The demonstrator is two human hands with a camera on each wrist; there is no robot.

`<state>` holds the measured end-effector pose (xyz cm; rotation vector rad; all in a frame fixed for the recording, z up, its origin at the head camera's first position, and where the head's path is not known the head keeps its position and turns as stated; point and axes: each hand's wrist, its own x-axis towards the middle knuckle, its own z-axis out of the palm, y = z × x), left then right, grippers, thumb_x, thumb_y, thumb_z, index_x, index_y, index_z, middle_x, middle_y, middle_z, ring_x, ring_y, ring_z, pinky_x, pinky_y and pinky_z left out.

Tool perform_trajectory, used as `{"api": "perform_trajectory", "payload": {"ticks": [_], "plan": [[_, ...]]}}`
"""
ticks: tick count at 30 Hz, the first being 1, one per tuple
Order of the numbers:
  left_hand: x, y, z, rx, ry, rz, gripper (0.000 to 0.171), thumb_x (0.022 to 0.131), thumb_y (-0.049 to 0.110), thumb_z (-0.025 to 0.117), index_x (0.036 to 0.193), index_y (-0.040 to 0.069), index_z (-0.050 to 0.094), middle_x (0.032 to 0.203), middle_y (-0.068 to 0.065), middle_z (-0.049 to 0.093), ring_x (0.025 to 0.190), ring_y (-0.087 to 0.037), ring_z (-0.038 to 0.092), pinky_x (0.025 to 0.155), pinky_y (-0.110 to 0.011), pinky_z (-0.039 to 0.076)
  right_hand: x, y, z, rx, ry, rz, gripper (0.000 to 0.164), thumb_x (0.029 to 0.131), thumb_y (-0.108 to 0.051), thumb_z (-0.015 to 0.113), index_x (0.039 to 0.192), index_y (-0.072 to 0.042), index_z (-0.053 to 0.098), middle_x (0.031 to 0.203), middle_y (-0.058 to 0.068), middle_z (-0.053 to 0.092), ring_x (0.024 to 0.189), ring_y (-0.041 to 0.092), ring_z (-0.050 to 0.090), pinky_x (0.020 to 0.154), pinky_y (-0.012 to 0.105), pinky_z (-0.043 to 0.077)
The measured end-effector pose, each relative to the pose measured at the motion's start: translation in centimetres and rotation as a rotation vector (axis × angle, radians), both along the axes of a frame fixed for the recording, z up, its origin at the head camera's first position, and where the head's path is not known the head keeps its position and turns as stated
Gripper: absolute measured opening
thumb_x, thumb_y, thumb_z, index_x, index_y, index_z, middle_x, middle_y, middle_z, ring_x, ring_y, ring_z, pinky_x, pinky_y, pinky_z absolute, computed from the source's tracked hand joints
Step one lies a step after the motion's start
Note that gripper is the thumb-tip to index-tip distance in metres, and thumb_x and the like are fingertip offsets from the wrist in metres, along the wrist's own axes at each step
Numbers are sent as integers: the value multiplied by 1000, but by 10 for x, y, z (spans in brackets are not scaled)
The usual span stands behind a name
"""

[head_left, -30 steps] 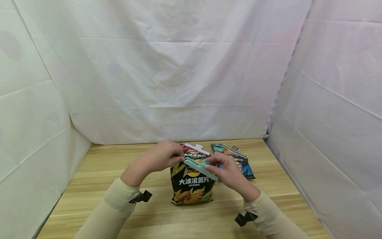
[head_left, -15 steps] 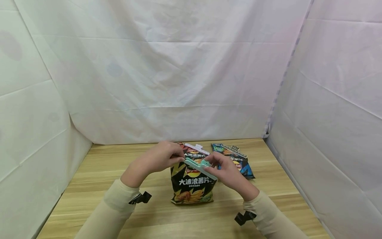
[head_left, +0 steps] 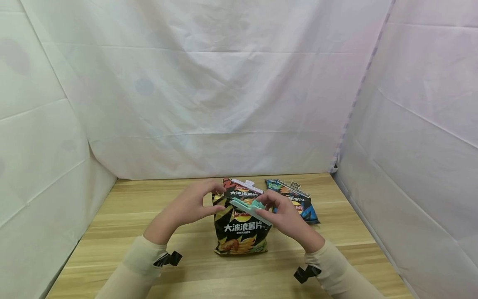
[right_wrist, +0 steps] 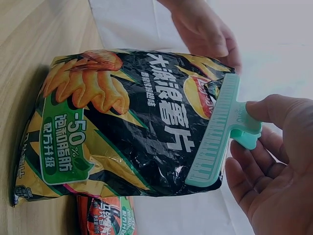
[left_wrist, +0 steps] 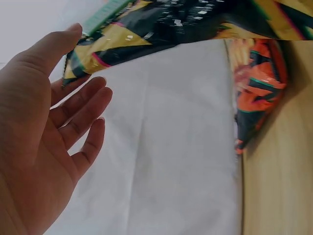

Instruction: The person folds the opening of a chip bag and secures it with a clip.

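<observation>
A black and yellow potato chip bag [head_left: 239, 241] stands upright on the table, with a mint green bag clip [right_wrist: 215, 132] across its top edge. My right hand [head_left: 284, 214] holds the clip's handle, its thumb [right_wrist: 271, 110] on the near tab and the fingers behind. Beside the bag's upper left corner is my left hand [head_left: 190, 203], thumb and fingers spread apart. In the left wrist view, the left thumb [left_wrist: 61, 44] lies close to that corner; whether it touches is hard to tell.
Behind stands a red chip bag [head_left: 242, 187] with a white clip [head_left: 248, 185]. A blue chip bag [head_left: 308, 211] with a clip [head_left: 293, 187] lies to its right. White cloth [head_left: 224, 104] encloses the wooden table [head_left: 209, 278] at the back and sides.
My left hand has let go of the bag's upper left corner and drawn slightly left, its fingers spreading. The right hand stays at the clip, and the bag has hardly moved.
</observation>
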<state>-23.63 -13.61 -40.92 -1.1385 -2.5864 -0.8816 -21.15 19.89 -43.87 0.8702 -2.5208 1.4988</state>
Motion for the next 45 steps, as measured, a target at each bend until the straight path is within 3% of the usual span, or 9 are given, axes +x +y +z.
{"api": "perform_trajectory", "payload": {"ticks": [6, 8, 13, 18, 24, 29, 34, 40, 45], "plan": [[5, -1, -19, 41, -92, 24, 49, 99, 38, 87, 142, 22, 68, 138, 6, 70, 119, -16, 67, 101, -47, 57, 0, 1, -1, -1, 12, 2, 17, 104, -18, 81, 119, -27, 77, 111, -7, 71, 91, 19, 68, 78, 37, 58], [7, -1, -28, 98, -169, 32, 56, 100, 38, 87, 148, 24, 63, 143, 5, 67, 119, -17, 65, 101, -50, 56, 0, 1, -1, -1, 18, 4, 18, 105, -18, 81, 119, -27, 77, 112, -7, 71, 91, 19, 67, 78, 36, 58], [18, -1, -58, 247, -413, 53, 65, 99, 37, 87, 153, 21, 54, 132, -4, 66, 122, -27, 65, 107, -61, 52, 1, 1, -2, -3, 25, 10, 18, 105, -19, 81, 121, -26, 77, 112, -6, 70, 90, 19, 67, 77, 36, 57], [30, 0, -90, 186, -562, 63, 85, 99, 43, 86, 165, 7, 47, 145, -11, 66, 128, -34, 65, 111, -64, 50, 1, 1, -1, 4, 23, 6, 18, 105, -22, 81, 121, -27, 77, 114, -7, 70, 91, 19, 68, 79, 37, 58], [36, -1, -114, 148, -595, 42, 76, 93, 42, 91, 155, 15, 58, 139, -2, 69, 124, -29, 68, 109, -58, 54, 1, 2, -1, 13, 27, 7, 18, 105, -24, 81, 122, -27, 77, 115, -7, 71, 92, 19, 69, 80, 38, 58], [39, 6, -130, 164, -612, 10, 82, 90, 39, 95, 160, 22, 54, 143, 4, 68, 126, -22, 67, 112, -52, 52, 2, 1, 1, 42, -15, 18, 19, 107, -27, 79, 125, -28, 75, 114, -8, 73, 95, 20, 70, 81, 39, 60], [42, 14, -137, 193, -617, -5, 86, 91, 35, 95, 163, 23, 49, 149, 0, 65, 130, -22, 66, 114, -49, 51, 3, 0, 2, 56, -36, 49, 20, 110, -26, 75, 129, -24, 71, 115, -7, 73, 100, 21, 70, 88, 42, 60], [44, 23, -146, 225, -643, -19, 90, 91, 29, 95, 166, 26, 45, 153, 6, 64, 139, -18, 62, 121, -47, 45, 4, 0, 2, 61, -45, 98, 25, 111, -16, 71, 135, -18, 67, 122, -3, 71, 102, 20, 70, 91, 45, 60], [43, 26, -147, 239, -652, -8, 90, 91, 29, 95, 165, 23, 45, 152, 4, 65, 139, -20, 63, 122, -50, 44, 2, 0, 1, 81, -36, 131, 30, 110, -9, 70, 138, -18, 64, 123, -3, 70, 101, 19, 71, 91, 43, 61]]}}
